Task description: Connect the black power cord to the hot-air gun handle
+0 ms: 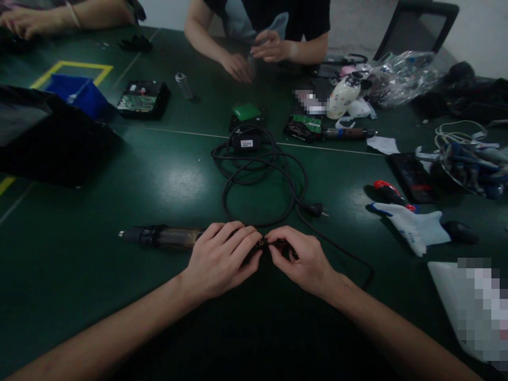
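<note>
An electric screwdriver point(170, 236) lies sideways on the green table, its bit end pointing left. My left hand point(224, 256) is closed around its rear part. At the screwdriver's right end, my right hand point(304, 259) pinches the dark end of a black power cable, mostly hidden by the fingers. The fingertips of both hands nearly meet there. Beyond them the black power cable point(305, 177) lies in loose loops, with a black adapter box point(248, 143) and a two-pin plug point(315, 210). One stretch of cable curves back under my right wrist.
Across the table, a person's hands point(254, 58) handle a small blurred thing. Hard drives point(143, 99), a second screwdriver point(351, 134) and a blue bin point(77, 95) stand further back. To the right lie a glove point(416, 225), a red-black tool point(391, 193) and a phone point(413, 177).
</note>
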`<state>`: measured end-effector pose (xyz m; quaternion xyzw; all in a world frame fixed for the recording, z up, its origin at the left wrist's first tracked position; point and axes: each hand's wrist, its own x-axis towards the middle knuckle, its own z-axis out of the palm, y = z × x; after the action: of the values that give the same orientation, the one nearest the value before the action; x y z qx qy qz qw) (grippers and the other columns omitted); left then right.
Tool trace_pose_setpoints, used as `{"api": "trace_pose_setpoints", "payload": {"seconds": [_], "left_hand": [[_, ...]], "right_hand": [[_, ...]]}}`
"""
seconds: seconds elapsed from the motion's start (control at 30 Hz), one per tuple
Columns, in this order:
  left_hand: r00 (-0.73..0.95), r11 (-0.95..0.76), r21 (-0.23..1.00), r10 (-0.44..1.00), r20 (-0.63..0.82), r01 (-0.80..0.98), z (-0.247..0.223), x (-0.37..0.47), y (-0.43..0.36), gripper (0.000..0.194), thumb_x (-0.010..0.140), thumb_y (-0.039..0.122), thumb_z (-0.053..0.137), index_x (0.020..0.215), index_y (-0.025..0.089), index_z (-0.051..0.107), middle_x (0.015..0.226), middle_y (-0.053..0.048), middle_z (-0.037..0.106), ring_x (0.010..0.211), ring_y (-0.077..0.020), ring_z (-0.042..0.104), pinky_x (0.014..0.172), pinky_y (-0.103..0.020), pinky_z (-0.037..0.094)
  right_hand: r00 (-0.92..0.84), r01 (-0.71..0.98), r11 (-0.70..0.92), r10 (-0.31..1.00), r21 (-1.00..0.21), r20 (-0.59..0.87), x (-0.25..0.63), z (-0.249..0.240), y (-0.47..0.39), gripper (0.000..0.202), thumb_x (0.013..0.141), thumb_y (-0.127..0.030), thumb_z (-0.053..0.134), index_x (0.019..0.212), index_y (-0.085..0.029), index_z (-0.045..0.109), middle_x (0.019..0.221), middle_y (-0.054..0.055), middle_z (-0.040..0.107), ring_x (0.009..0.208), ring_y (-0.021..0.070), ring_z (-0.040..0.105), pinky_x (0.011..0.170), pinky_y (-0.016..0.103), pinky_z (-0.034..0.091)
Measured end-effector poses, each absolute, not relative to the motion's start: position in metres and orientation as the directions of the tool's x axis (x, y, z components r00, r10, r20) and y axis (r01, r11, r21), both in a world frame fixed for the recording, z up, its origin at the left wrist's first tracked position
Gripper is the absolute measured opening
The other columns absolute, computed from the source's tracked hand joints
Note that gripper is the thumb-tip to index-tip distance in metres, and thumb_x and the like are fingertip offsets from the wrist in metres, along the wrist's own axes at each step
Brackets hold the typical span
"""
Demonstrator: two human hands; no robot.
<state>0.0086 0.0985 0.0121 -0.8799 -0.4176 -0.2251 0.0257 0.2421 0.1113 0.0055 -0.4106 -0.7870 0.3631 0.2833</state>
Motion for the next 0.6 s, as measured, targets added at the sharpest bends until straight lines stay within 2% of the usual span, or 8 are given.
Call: {"api": "trace_pose_setpoints", "payload": {"seconds": [0.23,0.43,0.6], "left_hand": [[0.547,-0.647,0.128,0.720,0.428,0.751,0.0107,0.0078,0.0981,0.019,0.096,0.026,0.067,0.114,0.021,0.071,0.117,-0.004,0.077,0.107,-0.0225,0.069,0.085,-0.038,0.048],[0.563,-0.665,0.131,0.707,0.427,0.735,0.0107,0.0077,0.0975,0.024,0.096,0.028,0.067,0.119,0.021,0.070,0.123,-0.004,0.076,0.110,-0.0237,0.068,0.086,-0.040,0.049],[0.550,-0.651,0.121,0.714,0.433,0.749,0.0108,0.0077,0.0977,0.017,0.098,0.026,0.067,0.114,0.020,0.070,0.120,-0.004,0.077,0.108,-0.0224,0.069,0.085,-0.039,0.048]], "right_hand": [[-0.504,0.438,0.401,0.850,-0.804,0.149,0.2423,0.0050,0.1122,0.015,0.099,-0.021,0.061,0.113,-0.021,0.067,0.094,0.003,0.074,0.074,0.0147,0.068,0.065,0.026,0.056],[-0.514,0.434,0.413,0.843,-0.801,0.157,0.2427,0.0054,0.1128,0.014,0.099,-0.021,0.061,0.113,-0.022,0.066,0.095,0.003,0.074,0.076,0.0148,0.068,0.064,0.026,0.055],[-0.516,0.440,0.401,0.845,-0.804,0.139,0.2430,0.0054,0.1122,0.014,0.100,-0.022,0.061,0.114,-0.022,0.066,0.098,0.004,0.073,0.078,0.0151,0.068,0.064,0.026,0.054]]}}
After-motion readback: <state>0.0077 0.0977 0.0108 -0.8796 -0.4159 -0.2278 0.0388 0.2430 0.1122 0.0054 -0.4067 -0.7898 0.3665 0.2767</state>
